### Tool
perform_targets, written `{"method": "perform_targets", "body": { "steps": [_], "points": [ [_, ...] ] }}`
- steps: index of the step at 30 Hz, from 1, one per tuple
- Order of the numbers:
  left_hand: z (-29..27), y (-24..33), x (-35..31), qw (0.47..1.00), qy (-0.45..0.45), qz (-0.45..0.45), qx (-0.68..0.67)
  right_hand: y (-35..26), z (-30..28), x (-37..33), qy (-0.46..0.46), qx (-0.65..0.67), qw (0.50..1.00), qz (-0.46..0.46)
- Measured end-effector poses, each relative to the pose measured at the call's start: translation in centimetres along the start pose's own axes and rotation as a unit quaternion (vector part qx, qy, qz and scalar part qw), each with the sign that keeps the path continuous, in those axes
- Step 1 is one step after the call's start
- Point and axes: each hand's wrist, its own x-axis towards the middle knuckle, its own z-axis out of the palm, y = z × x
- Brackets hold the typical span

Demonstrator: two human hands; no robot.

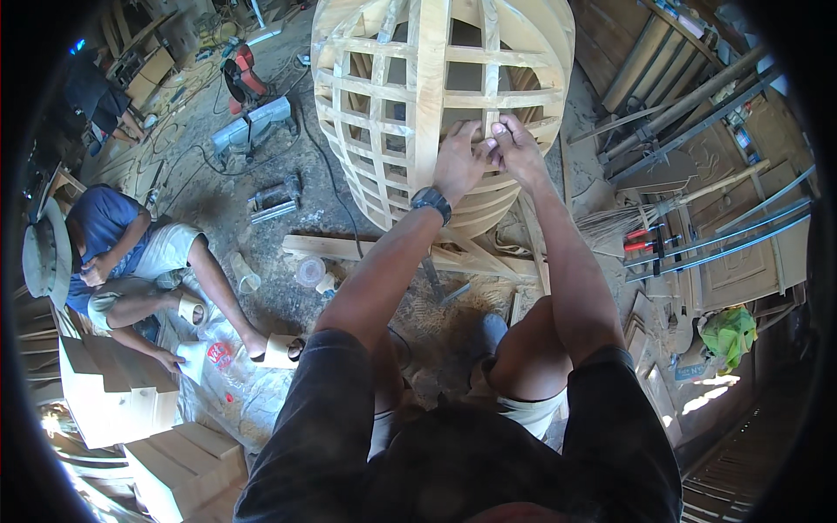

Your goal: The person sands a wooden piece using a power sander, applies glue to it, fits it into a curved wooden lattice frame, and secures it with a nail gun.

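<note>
The two hands come together at the front of a rounded wooden lattice frame point(429, 87), which stands upright on the floor point(349, 292) ahead of the person, its slats crossing into square openings. The right hand point(518, 155) pinches a short wooden piece point(493, 116) between thumb and fingers, against one of the openings right of the broad central upright. The left hand point(462, 162), with a dark wristwatch point(432, 202) at its wrist, has its fingers curled just beside the right one's; whether it also grips the piece, I cannot tell. Loose wooden boards point(323, 247) lie at the frame's foot, near a round clear plastic tub point(309, 271).

Left of the frame, a red power saw point(248, 71) stands on the floor. A co-worker in a blue shirt point(106, 218) and a wide-brimmed hat point(48, 253) sits at the left, near pale wooden boxes point(187, 471). At the right are a straw broom point(615, 225), red-handled clamps point(638, 240) and a green plastic bag point(729, 336).
</note>
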Motion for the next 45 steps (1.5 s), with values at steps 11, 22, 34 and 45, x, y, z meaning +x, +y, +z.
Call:
{"method": "perform_targets", "body": {
  "steps": [11,22,34,45],
  "points": [
    [0.7,0.7,0.5,0.998,0.012,-0.045,0.038,0.3,-0.6,0.5,-0.031,0.034,0.999,0.011],
    [2.3,2.9,3.1,0.900,-0.003,-0.261,-0.349,-0.4,-2.8,1.0,-0.075,-0.130,0.988,0.042],
    [4.1,2.6,2.9,0.934,0.087,-0.237,-0.251,5.0,-4.2,4.0,-0.133,-0.097,0.981,-0.099],
    [2.3,1.9,2.8,0.938,0.088,-0.226,-0.247,1.0,-0.5,2.0,-0.090,-0.010,0.996,-0.025]
  ]
}}
